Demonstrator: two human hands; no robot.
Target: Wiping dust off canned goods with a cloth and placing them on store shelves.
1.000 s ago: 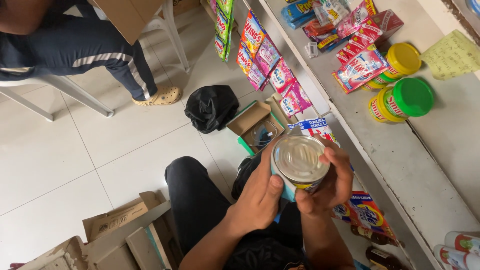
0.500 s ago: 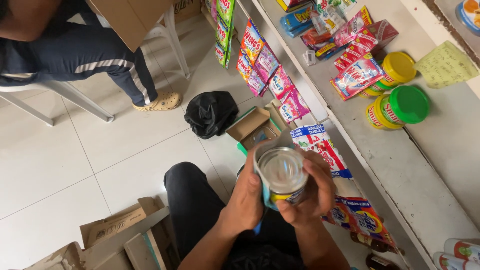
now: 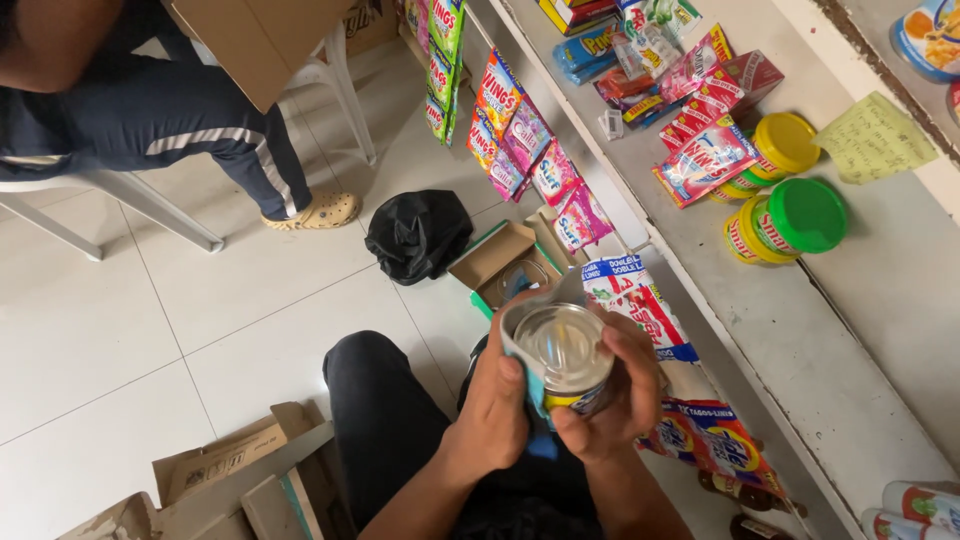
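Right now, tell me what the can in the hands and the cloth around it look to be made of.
Can: metal, apparently tinplate; its top is silvery and shiny with stamped concentric rings. Cloth: soft woven or microfibre fabric, light blue and matte; it folds around the can's side between the left hand and the right hand. The exact fibre cannot be told.

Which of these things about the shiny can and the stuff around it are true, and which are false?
1. Both hands hold the round silver-topped metal can. True: the left hand and right hand grip it from either side.
2. The can's top is open. False: the flat metal lid looks sealed.
3. A blue cloth lies between the left hand and the can. True.
4. The crumpled black plastic bag sits on the shelf. False: it lies on the white tiled floor.
5. One yellow jar has a green lid. True.
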